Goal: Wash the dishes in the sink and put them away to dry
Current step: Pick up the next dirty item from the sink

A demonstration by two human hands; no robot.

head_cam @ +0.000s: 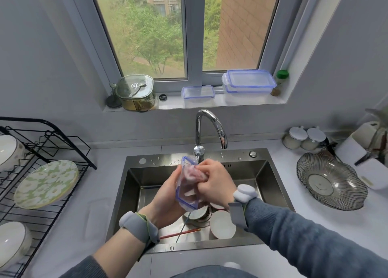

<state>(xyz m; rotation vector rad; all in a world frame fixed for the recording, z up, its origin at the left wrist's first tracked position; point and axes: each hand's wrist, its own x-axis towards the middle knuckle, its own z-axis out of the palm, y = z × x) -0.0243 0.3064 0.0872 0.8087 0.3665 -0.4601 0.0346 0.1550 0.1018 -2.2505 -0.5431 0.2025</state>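
a clear plastic container (pixel 187 188) with a blue rim seal is held tilted on edge above the steel sink (pixel 270 172), directly under the chrome faucet (pixel 206 128). its walls are transparent, so that a pinkish cloth (pixel 194 173) pressed into its open side is seen through them; the blue seal is traced along the upper corner and down the lower left edge. the container is gripped from the left and below by the left hand (pixel 168 200), whose fingers are curled around its outer wall. the cloth is clutched by the right hand (pixel 216 183), whose fingers are bunched tight on it inside the container. on the sink floor below, a white bowl (pixel 222 225), a second dish partly hidden by the container, and red chopsticks (pixel 180 233) are seen. to the left, a black wire drying rack (pixel 52 143) is loaded with a floral plate (pixel 46 184) and white bowls. similar blue-rimmed containers (pixel 248 82) are stacked on the windowsill. a ribbed glass dish (pixel 331 181) is placed on the counter at right.
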